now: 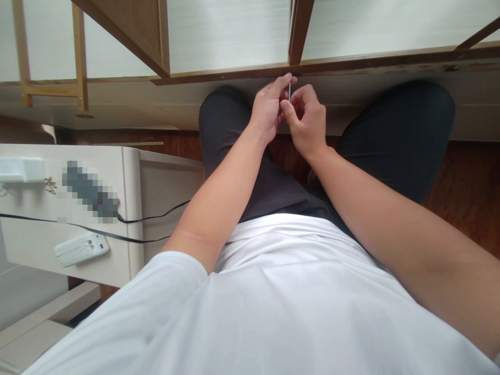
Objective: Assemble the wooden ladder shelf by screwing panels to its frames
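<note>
A thin, silvery metal rod (289, 92) stands out between my two hands, just in front of the wooden rail (234, 74). My left hand (269, 107) is closed, with its thumb and fingertips at the rod's far end. At the near end, my right hand (308, 117) pinches with thumb and forefinger. Its other fingers curl inward. Whether the rod has a bent end or a tip is hidden by my fingers. Both hands are over the gap between my knees, close to the rail's near edge, where an upright wooden post (300, 31) joins it.
A brown wooden panel (128, 26) and a small wooden frame (50, 89) stand at the upper left against a pale surface (226, 31). On the cream cabinet (117, 265) to my left lie a white power bank (81, 250), a blurred dark object (91, 192) and black cords (144, 240).
</note>
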`<state>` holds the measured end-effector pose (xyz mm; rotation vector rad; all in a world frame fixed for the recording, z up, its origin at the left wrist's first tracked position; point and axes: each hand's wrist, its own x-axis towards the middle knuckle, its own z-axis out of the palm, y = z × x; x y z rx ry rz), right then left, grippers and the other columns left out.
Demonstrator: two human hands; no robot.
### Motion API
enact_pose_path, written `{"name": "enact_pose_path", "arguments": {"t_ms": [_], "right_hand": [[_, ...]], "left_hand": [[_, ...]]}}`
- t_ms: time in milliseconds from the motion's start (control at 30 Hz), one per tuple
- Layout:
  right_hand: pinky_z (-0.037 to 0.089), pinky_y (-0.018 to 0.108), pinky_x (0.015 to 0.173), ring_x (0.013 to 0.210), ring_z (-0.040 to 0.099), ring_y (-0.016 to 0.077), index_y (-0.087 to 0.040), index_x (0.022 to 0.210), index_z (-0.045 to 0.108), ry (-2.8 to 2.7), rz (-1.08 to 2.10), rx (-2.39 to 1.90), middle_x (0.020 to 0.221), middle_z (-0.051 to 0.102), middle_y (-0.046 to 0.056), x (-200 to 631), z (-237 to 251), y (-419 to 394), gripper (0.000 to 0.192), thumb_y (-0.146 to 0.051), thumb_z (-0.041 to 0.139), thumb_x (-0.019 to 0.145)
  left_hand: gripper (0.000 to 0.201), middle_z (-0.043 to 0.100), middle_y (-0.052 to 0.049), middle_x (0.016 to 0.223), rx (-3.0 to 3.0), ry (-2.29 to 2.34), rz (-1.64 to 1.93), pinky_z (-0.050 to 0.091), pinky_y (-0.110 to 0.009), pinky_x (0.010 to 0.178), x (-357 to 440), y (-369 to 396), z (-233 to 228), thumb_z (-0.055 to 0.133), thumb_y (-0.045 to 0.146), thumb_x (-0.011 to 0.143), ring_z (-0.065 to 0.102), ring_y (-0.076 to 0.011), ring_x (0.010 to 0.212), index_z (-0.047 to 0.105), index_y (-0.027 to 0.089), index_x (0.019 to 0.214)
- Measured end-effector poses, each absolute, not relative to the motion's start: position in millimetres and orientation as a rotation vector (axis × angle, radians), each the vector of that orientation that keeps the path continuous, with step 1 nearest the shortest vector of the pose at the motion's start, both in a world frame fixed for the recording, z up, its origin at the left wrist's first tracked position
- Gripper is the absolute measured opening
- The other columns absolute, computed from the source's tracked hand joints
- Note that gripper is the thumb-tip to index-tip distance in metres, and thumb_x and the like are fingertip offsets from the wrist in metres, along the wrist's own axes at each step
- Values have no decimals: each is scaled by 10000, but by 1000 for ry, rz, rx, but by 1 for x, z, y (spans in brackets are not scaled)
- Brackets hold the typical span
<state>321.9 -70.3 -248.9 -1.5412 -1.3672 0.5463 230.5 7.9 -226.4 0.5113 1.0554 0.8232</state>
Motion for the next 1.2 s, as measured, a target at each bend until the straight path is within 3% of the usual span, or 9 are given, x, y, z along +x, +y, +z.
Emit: {"name": "enact_pose_path", "arguments": {"t_ms": [100, 433, 667, 800, 1100, 1200], "right_hand": [[589, 447, 894, 987, 703, 272, -307, 1082, 580, -1370, 574, -1528, 917, 676, 36, 322, -250, -70, 516, -780, 406, 972], [596, 458, 904, 1038, 706, 282, -305, 1156, 572, -1326, 642, -1519, 999, 678, 48, 321, -261, -64, 532, -783, 463, 949], [595, 439, 858, 932, 716, 262, -309, 1133, 563, -1353, 569, -1532, 920, 683, 28, 321, -259, -65, 510, -776, 463, 954], [571, 427, 847, 856, 695, 248, -299, 1102, 552, -1369, 540, -1584, 878, 670, 16, 321, -252, -67, 481, -753, 477, 964], [556, 447, 910, 1021, 705, 285, -304, 1129, 567, -1390, 576, -1569, 918, 670, 31, 323, -250, -70, 475, -739, 439, 987], [571, 428, 877, 962, 717, 268, -314, 1111, 571, -1391, 561, -1548, 902, 678, 25, 322, -251, -70, 476, -744, 402, 997]], "left_hand": [[165, 645, -32, 879, 538, 1036, 833, 576, -193, 696, 231, 8, -228, 728, 382, 934, 720, -142, 851, 734, 219, 955], [333, 680, -35, 870, 451, 1085, 836, 598, -230, 718, 230, 9, -229, 708, 534, 917, 736, -172, 854, 745, 278, 1126], [381, 696, -40, 899, 395, 1114, 860, 606, -251, 722, 230, 8, -228, 671, 554, 934, 743, -175, 870, 729, 283, 1195], [314, 698, -37, 901, 455, 1099, 823, 601, -247, 723, 229, 8, -228, 697, 502, 928, 738, -173, 884, 747, 281, 1146], [270, 712, -36, 892, 516, 1082, 802, 590, -225, 696, 229, 9, -232, 744, 497, 896, 739, -175, 878, 762, 301, 1080], [279, 707, -41, 881, 434, 1091, 816, 593, -226, 698, 228, 9, -230, 731, 510, 905, 745, -180, 882, 760, 291, 1075]]}}
